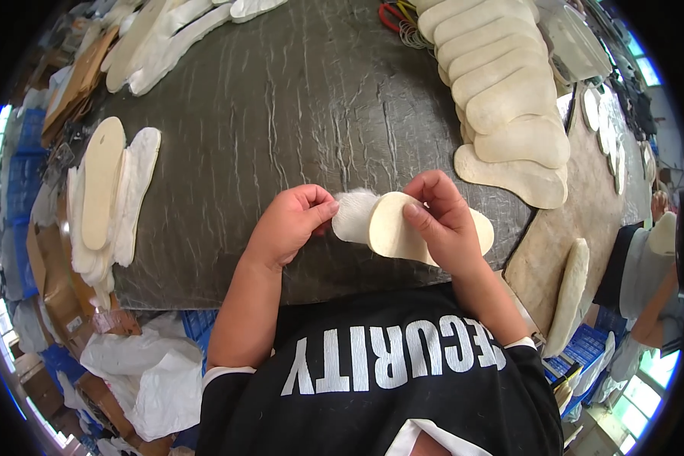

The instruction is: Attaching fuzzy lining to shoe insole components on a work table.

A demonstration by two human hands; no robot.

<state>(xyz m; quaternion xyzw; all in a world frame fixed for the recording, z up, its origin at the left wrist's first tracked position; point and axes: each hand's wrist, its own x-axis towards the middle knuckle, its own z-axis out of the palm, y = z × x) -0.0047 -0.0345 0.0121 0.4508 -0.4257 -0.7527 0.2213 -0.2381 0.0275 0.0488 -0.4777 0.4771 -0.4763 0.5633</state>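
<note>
My right hand (442, 220) is closed on a cream insole (394, 228), thumb on top, one end of it showing past each side of the hand. Against its left end lies a white fleecy piece (353, 216), partly covered by the insole. The thumb and forefinger of my left hand (296, 222) pinch the left edge of that fleecy piece. Both hands are above the near part of the dark table (243, 144). Whether the two pieces are joined under the insole is hidden.
Overlapping cream insoles (509, 99) run along the table's right side. Stacked fleecy insoles (102, 190) lie at the left, more white pieces (167, 45) at the far left. Red-handled scissors (391, 15) rest at the back. A clear plastic tub (577, 45) stands far right.
</note>
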